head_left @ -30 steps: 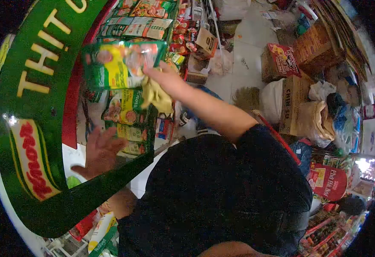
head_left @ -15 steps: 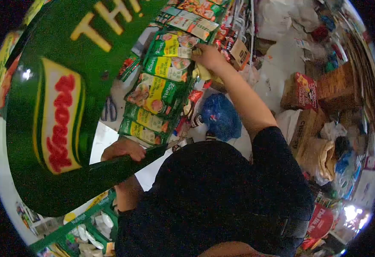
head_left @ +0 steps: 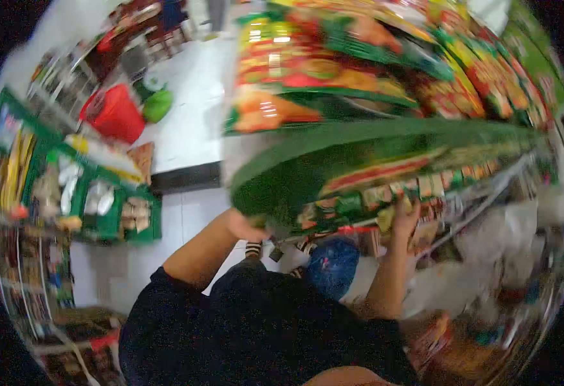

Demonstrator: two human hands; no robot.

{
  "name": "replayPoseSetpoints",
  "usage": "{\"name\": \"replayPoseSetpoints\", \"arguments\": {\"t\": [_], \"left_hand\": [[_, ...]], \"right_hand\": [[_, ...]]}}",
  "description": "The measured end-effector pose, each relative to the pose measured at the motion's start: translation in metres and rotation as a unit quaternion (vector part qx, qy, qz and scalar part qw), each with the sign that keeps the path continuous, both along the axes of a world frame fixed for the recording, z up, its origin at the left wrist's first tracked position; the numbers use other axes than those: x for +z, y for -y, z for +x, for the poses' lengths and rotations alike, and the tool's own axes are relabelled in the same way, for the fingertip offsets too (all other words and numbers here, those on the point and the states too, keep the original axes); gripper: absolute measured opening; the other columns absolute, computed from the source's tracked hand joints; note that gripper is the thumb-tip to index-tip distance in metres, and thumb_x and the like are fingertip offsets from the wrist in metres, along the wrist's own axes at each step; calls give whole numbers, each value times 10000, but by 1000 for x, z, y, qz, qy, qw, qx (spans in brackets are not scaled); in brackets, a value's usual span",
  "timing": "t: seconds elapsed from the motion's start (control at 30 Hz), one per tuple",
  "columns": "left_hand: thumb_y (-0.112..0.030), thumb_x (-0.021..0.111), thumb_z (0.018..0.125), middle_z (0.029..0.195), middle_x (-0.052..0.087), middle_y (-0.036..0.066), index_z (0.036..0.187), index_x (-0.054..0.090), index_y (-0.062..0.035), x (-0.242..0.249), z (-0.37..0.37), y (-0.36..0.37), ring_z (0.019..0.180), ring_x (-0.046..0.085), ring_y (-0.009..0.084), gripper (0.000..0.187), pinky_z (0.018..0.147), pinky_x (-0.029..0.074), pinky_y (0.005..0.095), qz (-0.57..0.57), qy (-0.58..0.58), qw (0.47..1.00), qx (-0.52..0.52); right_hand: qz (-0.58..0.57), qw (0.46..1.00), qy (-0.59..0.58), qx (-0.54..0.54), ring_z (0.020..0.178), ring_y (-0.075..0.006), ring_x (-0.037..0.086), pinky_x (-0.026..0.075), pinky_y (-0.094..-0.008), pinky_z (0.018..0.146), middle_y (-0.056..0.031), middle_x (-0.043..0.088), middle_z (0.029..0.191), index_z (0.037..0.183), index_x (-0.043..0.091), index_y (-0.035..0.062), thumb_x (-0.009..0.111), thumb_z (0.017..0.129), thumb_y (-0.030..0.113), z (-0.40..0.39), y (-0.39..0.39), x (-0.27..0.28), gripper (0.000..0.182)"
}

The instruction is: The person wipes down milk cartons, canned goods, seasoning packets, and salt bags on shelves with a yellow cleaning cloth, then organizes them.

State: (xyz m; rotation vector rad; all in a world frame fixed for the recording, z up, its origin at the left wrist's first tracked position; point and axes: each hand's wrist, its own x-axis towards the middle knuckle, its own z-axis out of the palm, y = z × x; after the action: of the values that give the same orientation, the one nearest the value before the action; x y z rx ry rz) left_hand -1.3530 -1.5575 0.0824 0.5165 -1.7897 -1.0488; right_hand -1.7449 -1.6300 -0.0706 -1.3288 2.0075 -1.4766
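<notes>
A: Starting at the left, what shows?

B: Green shelving (head_left: pixel 111 215) stocked with small packets stands by the white floor, with a red basket (head_left: pixel 116 114) farther up beside something green. All of it is blurred.

A: And the person's left hand?

B: The left hand (head_left: pixel 246 226) is raised to the lower left end of the green display stand (head_left: pixel 333 157) and touches it; the fingers seem curled on its edge, though blur makes the grip hard to judge.

A: What hangs on that stand?

B: Rows of seasoning packets (head_left: pixel 333 71), green, red and yellow, fill its upper part.

A: And on the right?

B: The right hand (head_left: pixel 405 215) reaches up to the stand's lower rail. Something yellowish (head_left: pixel 387 219) sits against its palm, but one cannot tell whether the fingers are closed around it. A blue bag (head_left: pixel 333 264) lies on the floor between the two arms.
</notes>
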Motion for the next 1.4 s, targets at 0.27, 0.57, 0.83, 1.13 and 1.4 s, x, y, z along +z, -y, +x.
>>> {"name": "replayPoseSetpoints", "arguments": {"t": [0.27,0.57,0.83,1.13,1.4], "left_hand": [[-189,634,772,1294,390,143,1305,309,31,-7,23,-37,1226,372,241,662,1006,294,371,40,-106,992,51],[-130,539,882,946,593,52,1027,558,-3,-39,148,-145,877,545,109,194,779,447,265,199,-94,927,305],[-183,467,916,694,542,23,828,542,-23,-61,328,-331,604,503,85,198,554,430,233,233,-106,808,531],[-487,290,929,509,360,-20,645,454,-66,-77,391,-538,421,322,71,533,395,252,225,191,-217,639,713],[-492,226,941,489,328,-25,724,510,-37,-100,397,-595,440,306,81,578,455,285,236,190,-248,507,803]], "right_hand": [[-86,977,179,-73,1031,-267,479,433,-357,853,-147,451,1213,1257,383,50,562,873,232,42,-55,-1,462],[-70,983,123,-120,908,-325,564,477,-448,731,-198,530,1111,1198,467,92,510,850,416,49,-100,-103,478],[135,970,203,-8,756,-283,566,475,-402,628,-147,566,958,1087,521,76,511,831,312,227,-213,-171,349],[336,776,214,489,673,-219,567,480,-332,567,-106,574,860,1052,507,21,524,825,267,483,-141,-265,334],[231,771,62,590,849,-201,548,479,-323,708,-115,535,999,1174,414,4,529,875,271,733,-140,-226,417]]}}
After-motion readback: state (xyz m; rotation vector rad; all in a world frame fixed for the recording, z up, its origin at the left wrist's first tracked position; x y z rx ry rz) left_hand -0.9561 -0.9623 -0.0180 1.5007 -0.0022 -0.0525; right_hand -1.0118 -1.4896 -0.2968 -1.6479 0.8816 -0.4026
